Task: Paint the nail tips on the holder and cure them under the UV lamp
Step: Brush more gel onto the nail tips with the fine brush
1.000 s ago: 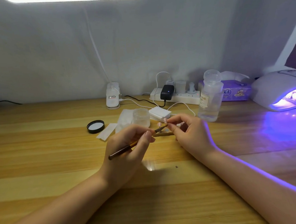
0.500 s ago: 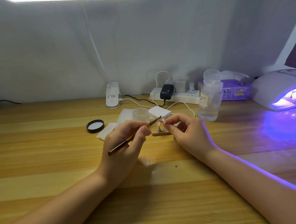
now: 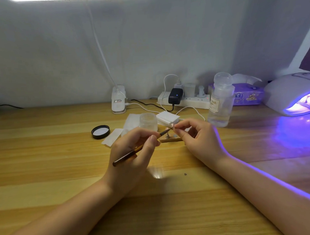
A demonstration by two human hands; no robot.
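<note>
My left hand (image 3: 132, 152) grips a thin dark brush (image 3: 127, 154) like a pen, its tip touching a small pink nail tip (image 3: 172, 126). My right hand (image 3: 198, 138) pinches that nail tip between thumb and forefinger, just above the small wooden holder (image 3: 169, 139), where one upright peg shows. At the far right the white UV lamp (image 3: 291, 92) glows violet, with several nail stands visible inside its opening.
An open clear jar (image 3: 148, 121) stands behind my hands, its black lid (image 3: 100, 132) to the left, white wipes (image 3: 114, 137) around it. A clear liquid bottle (image 3: 220, 101), power strip (image 3: 185, 99), tissue pack (image 3: 248, 96) and white lamp base (image 3: 118, 101) line the back of the wooden table (image 3: 63, 158).
My hands have lifted slightly and the brush tip has shifted along the nail tip; the right hand keeps its pinch. Nothing else moved.
</note>
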